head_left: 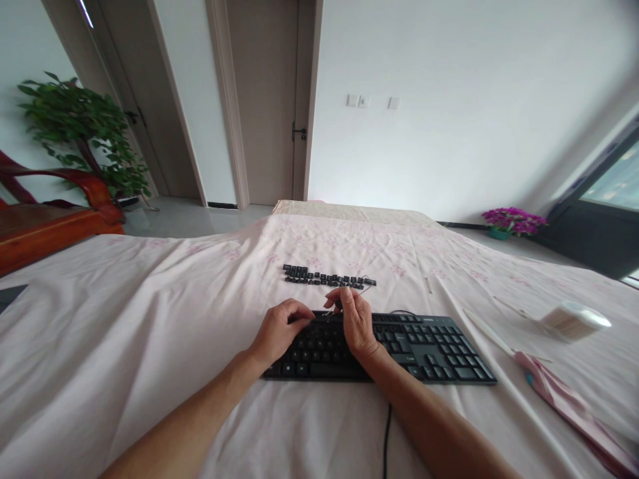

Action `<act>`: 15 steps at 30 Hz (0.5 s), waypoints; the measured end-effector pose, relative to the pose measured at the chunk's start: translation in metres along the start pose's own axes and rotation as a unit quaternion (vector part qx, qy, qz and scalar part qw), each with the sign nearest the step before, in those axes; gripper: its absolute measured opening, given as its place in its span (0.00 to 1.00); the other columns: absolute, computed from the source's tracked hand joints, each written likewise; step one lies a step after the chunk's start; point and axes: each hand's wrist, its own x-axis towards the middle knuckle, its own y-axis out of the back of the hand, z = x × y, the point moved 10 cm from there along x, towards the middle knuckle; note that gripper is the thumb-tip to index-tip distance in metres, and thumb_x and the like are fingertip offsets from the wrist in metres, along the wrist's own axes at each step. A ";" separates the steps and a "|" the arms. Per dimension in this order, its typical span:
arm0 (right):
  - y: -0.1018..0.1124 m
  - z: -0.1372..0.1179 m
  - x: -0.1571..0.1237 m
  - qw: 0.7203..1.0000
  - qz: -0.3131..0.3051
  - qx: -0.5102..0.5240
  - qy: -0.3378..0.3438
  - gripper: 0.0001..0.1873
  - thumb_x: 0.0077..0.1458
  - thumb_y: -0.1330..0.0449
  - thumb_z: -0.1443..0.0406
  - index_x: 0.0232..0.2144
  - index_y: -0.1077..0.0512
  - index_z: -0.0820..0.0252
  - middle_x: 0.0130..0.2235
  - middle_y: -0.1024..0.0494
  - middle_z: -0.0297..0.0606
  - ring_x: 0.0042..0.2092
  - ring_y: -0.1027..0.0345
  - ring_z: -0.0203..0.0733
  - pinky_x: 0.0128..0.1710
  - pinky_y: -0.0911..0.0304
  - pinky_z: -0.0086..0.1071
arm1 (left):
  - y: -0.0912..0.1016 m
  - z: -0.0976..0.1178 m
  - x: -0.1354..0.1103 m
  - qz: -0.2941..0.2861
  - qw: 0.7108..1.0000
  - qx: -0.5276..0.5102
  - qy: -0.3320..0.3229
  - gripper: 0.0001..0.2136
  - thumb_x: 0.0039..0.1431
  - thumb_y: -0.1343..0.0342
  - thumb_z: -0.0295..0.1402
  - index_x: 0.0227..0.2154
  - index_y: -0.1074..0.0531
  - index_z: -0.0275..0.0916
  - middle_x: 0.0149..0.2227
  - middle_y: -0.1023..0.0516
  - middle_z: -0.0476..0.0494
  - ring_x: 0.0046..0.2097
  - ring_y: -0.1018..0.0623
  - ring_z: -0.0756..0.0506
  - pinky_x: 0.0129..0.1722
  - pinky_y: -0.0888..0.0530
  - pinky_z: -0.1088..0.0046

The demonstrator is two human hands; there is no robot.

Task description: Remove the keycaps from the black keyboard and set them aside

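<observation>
A black keyboard (424,352) lies on the cloth under both of my hands. My left hand (282,326) is over its upper left part, with thumb and forefinger brought together; whatever sits between the fingertips is too small to make out. My right hand (355,319) is closed around a thin wire tool (368,288), whose wire shows above the knuckles and near the upper key row. Just beyond the keyboard, loose black keycaps (319,277) lie in uneven rows. Part of the keys is hidden by my hands.
A pink flowered cloth (200,293) covers the table. To the right are a clear tub of cotton swabs (574,320), loose swabs, a white stick (486,329) and a folded pink cloth (564,392). A black cable (388,439) runs toward me. A wooden chair (60,199) stands left.
</observation>
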 end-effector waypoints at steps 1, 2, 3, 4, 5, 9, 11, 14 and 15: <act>0.000 0.001 0.000 1.000 0.002 0.003 -0.002 0.26 0.64 0.59 0.53 0.31 0.27 0.59 0.26 0.24 0.36 0.29 0.34 0.38 0.32 0.38 0.29 | 0.002 -0.005 0.001 0.007 0.999 -0.027 0.020 0.04 0.51 0.43 0.27 0.31 0.25 0.39 0.34 0.22 0.46 0.38 0.23 0.46 0.42 0.29 0.71; 0.000 0.002 0.001 1.000 0.002 0.003 -0.002 0.26 0.64 0.59 0.53 0.31 0.27 0.59 0.26 0.24 0.36 0.29 0.34 0.38 0.32 0.39 0.29 | 0.003 -0.011 0.002 0.015 0.998 -0.056 0.040 0.04 0.51 0.42 0.29 0.31 0.25 0.38 0.33 0.22 0.45 0.38 0.23 0.46 0.41 0.29 0.71; 0.000 0.002 0.001 1.000 0.000 0.001 0.000 0.26 0.64 0.59 0.53 0.31 0.27 0.59 0.26 0.25 0.35 0.29 0.34 0.38 0.33 0.39 0.29 | 0.004 -0.017 0.002 0.021 0.995 -0.083 0.060 0.05 0.50 0.42 0.30 0.32 0.26 0.38 0.33 0.21 0.45 0.37 0.22 0.45 0.40 0.28 0.72; -0.001 0.001 0.000 1.000 -0.004 -0.005 0.003 0.26 0.65 0.59 0.54 0.31 0.27 0.59 0.25 0.25 0.35 0.29 0.34 0.38 0.33 0.39 0.29 | 0.005 -0.022 0.002 0.027 0.991 -0.104 0.079 0.07 0.50 0.41 0.32 0.33 0.26 0.38 0.32 0.21 0.44 0.36 0.22 0.45 0.38 0.28 0.72; -0.002 -0.001 0.000 1.000 -0.011 -0.012 0.006 0.26 0.65 0.60 0.54 0.31 0.27 0.59 0.24 0.26 0.35 0.29 0.34 0.38 0.34 0.39 0.29 | 0.006 -0.026 0.002 0.035 0.987 -0.120 0.096 0.08 0.50 0.40 0.34 0.34 0.26 0.37 0.32 0.21 0.44 0.35 0.22 0.46 0.36 0.28 0.73; -0.009 -0.007 -0.002 0.998 -0.055 -0.029 0.020 0.24 0.65 0.59 0.56 0.35 0.26 0.59 0.21 0.28 0.33 0.28 0.33 0.37 0.35 0.40 0.30 | 0.010 -0.036 0.001 0.059 0.977 -0.150 0.136 0.13 0.49 0.39 0.38 0.37 0.26 0.38 0.27 0.20 0.45 0.30 0.23 0.47 0.29 0.31 0.76; -0.012 -0.010 -0.004 0.996 -0.073 -0.028 0.030 0.23 0.65 0.58 0.57 0.37 0.26 0.59 0.22 0.28 0.32 0.27 0.34 0.36 0.34 0.40 0.29 | 0.011 -0.036 0.000 0.067 0.974 -0.161 0.142 0.15 0.48 0.38 0.39 0.37 0.26 0.37 0.26 0.21 0.46 0.29 0.23 0.48 0.28 0.31 0.77; -0.017 -0.017 -0.009 0.992 -0.091 -0.046 0.070 0.20 0.65 0.57 0.58 0.40 0.27 0.59 0.21 0.29 0.31 0.28 0.34 0.36 0.35 0.40 0.30 | 0.013 -0.036 -0.001 0.084 0.965 -0.195 0.152 0.17 0.45 0.36 0.39 0.38 0.27 0.36 0.26 0.21 0.45 0.29 0.22 0.47 0.30 0.29 0.76; -0.019 -0.020 -0.011 0.990 -0.098 -0.057 0.089 0.19 0.65 0.56 0.59 0.40 0.27 0.58 0.21 0.30 0.31 0.28 0.34 0.36 0.35 0.40 0.30 | 0.013 -0.037 -0.001 0.093 0.960 -0.212 0.157 0.18 0.45 0.36 0.39 0.38 0.27 0.36 0.26 0.21 0.45 0.30 0.22 0.47 0.32 0.28 0.75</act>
